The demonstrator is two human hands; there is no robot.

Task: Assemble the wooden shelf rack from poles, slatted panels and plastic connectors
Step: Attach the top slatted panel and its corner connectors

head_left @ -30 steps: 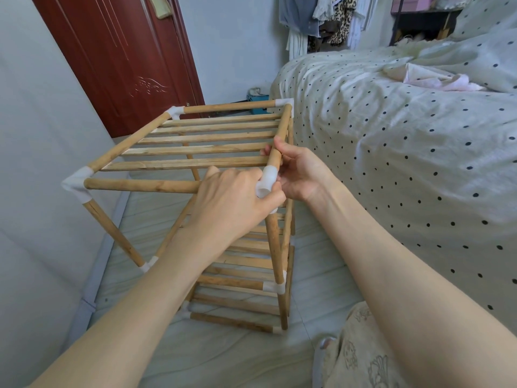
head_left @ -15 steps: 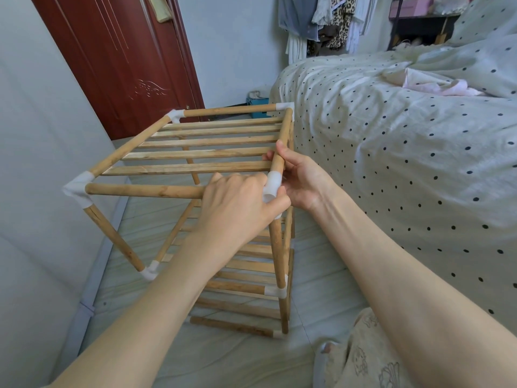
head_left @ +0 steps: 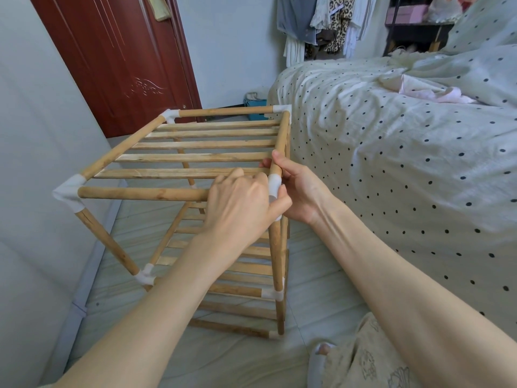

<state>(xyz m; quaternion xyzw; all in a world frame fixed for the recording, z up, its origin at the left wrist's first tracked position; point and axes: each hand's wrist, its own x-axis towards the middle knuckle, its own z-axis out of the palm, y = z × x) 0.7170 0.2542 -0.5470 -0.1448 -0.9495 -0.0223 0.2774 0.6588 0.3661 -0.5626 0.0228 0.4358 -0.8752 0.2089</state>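
The wooden rack [head_left: 195,156] stands on the floor between the wall and the bed, with a slatted top panel and more slatted panels below. White plastic connectors join its corners, among them the near left one [head_left: 68,190]. My left hand [head_left: 240,208] grips the near right white connector [head_left: 274,186] where the front pole [head_left: 142,193] meets the corner. My right hand [head_left: 299,191] holds the right side rail just behind that connector, thumb on top. The upright pole [head_left: 275,256] runs down from this corner to a lower connector [head_left: 275,294].
A bed with a dotted cover [head_left: 405,163] lies close on the right. A pale wall [head_left: 30,191] is on the left and a dark red door [head_left: 117,57] behind the rack. Clothes hang [head_left: 321,21] at the back. A slippered foot [head_left: 321,357] shows on the tiled floor.
Both hands keep their hold at the near right corner. The rack has shifted slightly downward in view; the grip looks unchanged.
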